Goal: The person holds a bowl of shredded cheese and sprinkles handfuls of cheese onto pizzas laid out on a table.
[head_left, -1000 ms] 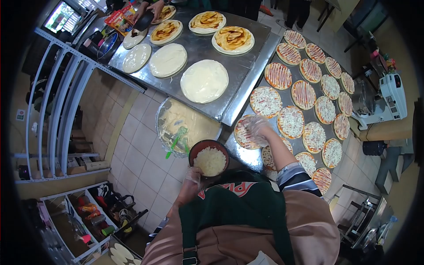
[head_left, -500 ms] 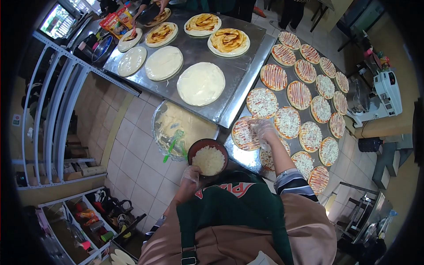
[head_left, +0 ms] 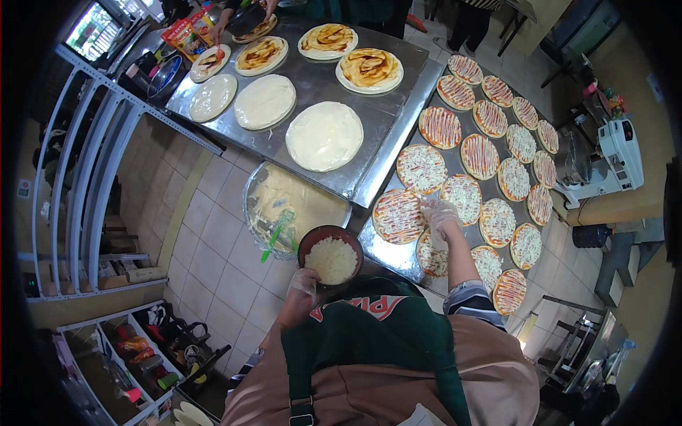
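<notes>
My left hand (head_left: 305, 282), in a clear plastic glove, grips the near left rim of a dark reddish-brown bowl (head_left: 305, 252). Grated white cheese (head_left: 331, 260) lies inside it. My right hand (head_left: 442, 219), gloved too, hovers at the right edge of a pizza (head_left: 396, 216) streaked with red and pale sauce, some white shreds on it. Its fingers are drawn together and point down; what they hold, if anything, is hidden. Just beyond the hand is a cheese-covered pizza (head_left: 463, 195); another topped pizza (head_left: 431, 257) is partly covered by my forearm.
More pizzas (head_left: 479, 156) fill the metal table on the right. Sauced and plain dough rounds (head_left: 325, 136) lie on the steel table (head_left: 387, 117) ahead, where another person's hands work at the far left. Below its edge sits a large basin (head_left: 259, 195) with a green-handled tool (head_left: 275, 236).
My right hand has shifted right and slightly toward me, from over the streaked pizza to its edge. The bowl has barely moved. At the far left, the other person's hand has changed position.
</notes>
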Tool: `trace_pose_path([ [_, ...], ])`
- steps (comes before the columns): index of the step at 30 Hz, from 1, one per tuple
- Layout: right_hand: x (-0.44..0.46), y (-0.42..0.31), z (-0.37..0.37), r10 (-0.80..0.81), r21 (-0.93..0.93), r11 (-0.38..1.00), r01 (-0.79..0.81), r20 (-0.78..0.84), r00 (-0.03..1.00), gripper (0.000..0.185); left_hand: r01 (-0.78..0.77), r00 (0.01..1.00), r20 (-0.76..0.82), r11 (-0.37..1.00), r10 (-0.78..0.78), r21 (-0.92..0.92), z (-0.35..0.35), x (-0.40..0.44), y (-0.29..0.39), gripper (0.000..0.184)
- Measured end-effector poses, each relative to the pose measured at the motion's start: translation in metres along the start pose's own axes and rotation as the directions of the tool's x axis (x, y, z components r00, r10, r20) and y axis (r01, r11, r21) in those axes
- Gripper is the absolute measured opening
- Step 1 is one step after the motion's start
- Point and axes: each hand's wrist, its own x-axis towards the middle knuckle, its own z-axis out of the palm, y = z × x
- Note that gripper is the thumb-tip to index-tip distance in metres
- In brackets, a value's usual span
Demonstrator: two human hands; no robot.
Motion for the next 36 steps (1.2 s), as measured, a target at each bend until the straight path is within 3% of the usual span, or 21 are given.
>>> trace_pose_path([
  [4,-0.005,0.006,-0.004,0.079,0.125,0.988,-0.086,0.060,0.995,0.025,0.007,1.000,-0.030,1.000,-0.007,0.029,0.011,0.034,0.036,0.051],
  [7,0.012,0.003,0.003,0.024,-0.003,1.000,-0.024,0.005,1.000,0.025,0.052,0.998,-0.035,0.999,-0.052,-0.010,0.014,0.025,0.040,0.050],
  [9,0.020,-0.011,0.004,-0.079,-0.307,0.949,0.067,-0.025,0.997,0.024,0.081,0.996,-0.039,0.996,-0.083,-0.033,0.009,-0.011,0.030,0.050],
  [10,0.019,-0.015,0.002,-0.082,-0.306,0.949,0.070,-0.025,0.996,0.024,0.097,0.994,-0.041,0.994,-0.098,-0.044,0.008,-0.017,0.030,0.050],
  [12,0.017,-0.022,-0.004,-0.381,-0.354,0.860,0.367,0.031,0.924,0.027,0.127,0.990,-0.046,0.990,-0.131,-0.068,0.007,-0.027,0.031,0.049],
  [14,0.029,-0.033,0.000,-0.341,-0.397,0.856,0.332,0.050,0.939,0.028,0.160,0.985,-0.047,0.983,-0.165,-0.092,0.008,-0.028,0.035,0.049],
  [15,0.033,-0.038,0.002,-0.299,-0.441,0.847,0.297,0.067,0.952,0.029,0.175,0.982,-0.047,0.979,-0.181,-0.104,0.022,0.023,0.060,0.049],
  [18,0.032,-0.054,0.013,-0.240,-0.368,0.900,0.233,0.027,0.970,0.027,0.219,0.972,-0.050,0.965,-0.228,-0.142,0.023,0.019,0.067,0.048],
  [23,0.035,-0.055,0.037,-0.251,-0.336,0.903,0.268,0.093,0.963,0.026,0.280,0.953,-0.054,0.937,-0.297,-0.210,0.029,0.016,0.084,0.048],
  [25,0.034,-0.049,0.044,-0.359,-0.225,0.886,0.405,0.218,0.908,0.029,0.286,0.950,-0.055,0.930,-0.306,-0.232,0.036,0.032,0.093,0.048],
  [26,0.030,-0.048,0.048,-0.314,-0.231,0.912,0.339,0.138,0.939,0.027,0.277,0.953,-0.056,0.931,-0.297,-0.237,0.018,-0.050,0.055,0.047],
  [27,0.027,-0.046,0.052,-0.270,-0.230,0.934,0.274,0.048,0.962,0.025,0.258,0.959,-0.056,0.936,-0.279,-0.240,0.023,-0.036,0.059,0.047],
  [28,0.028,-0.038,0.062,-0.442,-0.271,0.851,0.449,0.090,0.893,0.024,0.240,0.964,-0.054,0.940,-0.261,-0.242,0.040,0.037,0.099,0.047],
  [29,0.032,-0.035,0.065,-0.595,-0.312,0.733,0.604,0.135,0.792,0.022,0.217,0.970,-0.052,0.945,-0.236,-0.243,0.024,-0.034,0.054,0.047],
  [31,-0.047,-0.098,0.004,-0.404,-0.021,0.911,0.412,0.152,0.902,0.022,0.177,0.981,-0.039,0.954,-0.192,-0.242,0.041,0.023,0.082,0.047],
  [32,-0.030,-0.077,0.031,-0.699,0.022,0.711,0.703,0.137,0.702,0.023,0.162,0.984,-0.028,0.957,-0.174,-0.240,0.044,0.032,0.086,0.047],
  [33,-0.065,-0.112,-0.001,-0.584,0.058,0.780,0.623,0.428,0.690,0.023,0.152,0.987,-0.014,0.959,-0.160,-0.237,0.054,0.047,0.094,0.047],
  [34,-0.062,-0.101,0.024,-0.689,0.052,0.686,0.726,0.366,0.626,0.030,0.144,0.989,0.001,0.961,-0.148,-0.234,0.051,0.060,0.105,0.047],
  [35,-0.083,-0.120,0.017,-0.597,-0.189,0.663,0.725,0.450,0.664,0.040,0.124,0.992,0.012,0.968,-0.124,-0.221,0.050,0.071,0.115,0.047],
  [36,-0.090,-0.121,0.026,-0.569,-0.295,0.658,0.693,0.408,0.714,0.048,0.098,0.995,0.020,0.972,-0.096,-0.214,0.057,0.083,0.128,0.047],
])
